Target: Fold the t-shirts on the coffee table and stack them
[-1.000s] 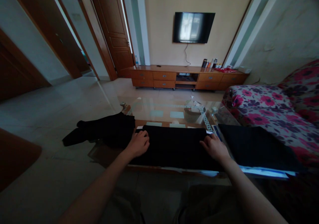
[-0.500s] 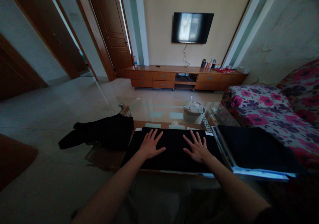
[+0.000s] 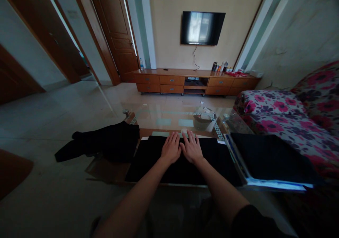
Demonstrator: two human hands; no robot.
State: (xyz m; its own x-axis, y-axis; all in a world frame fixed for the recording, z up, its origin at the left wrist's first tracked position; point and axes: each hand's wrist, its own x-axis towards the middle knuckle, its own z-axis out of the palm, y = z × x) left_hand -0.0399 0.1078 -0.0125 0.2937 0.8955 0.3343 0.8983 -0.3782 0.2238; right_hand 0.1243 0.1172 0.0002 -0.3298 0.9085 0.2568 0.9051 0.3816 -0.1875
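A piece of black cloth [image 3: 148,160], probably a garment, is spread out on the glass coffee table [image 3: 172,116] in front of me. Both hands lie flat on its middle, side by side near its far edge. My left hand [image 3: 171,149] is open, fingers stretched forward. Close beside it, my right hand [image 3: 191,148] is open too, its thumb by the left thumb. Neither one grasps anything. White edges of something flat show from under the cloth's far corners. Dark clothing [image 3: 106,142] lies in a heap at the table's left end, partly hanging over.
On the right, a folded black cloth [image 3: 272,156] tops a stack with white and blue edges. A floral sofa [image 3: 280,121] stands beyond it. Across the room are a low wooden cabinet [image 3: 172,80] and a wall-mounted television [image 3: 202,28]. A bin [image 3: 202,122] shows through the glass.
My hands have come inward from either side of the cloth and now lie close together at its middle. The view has shifted slightly.
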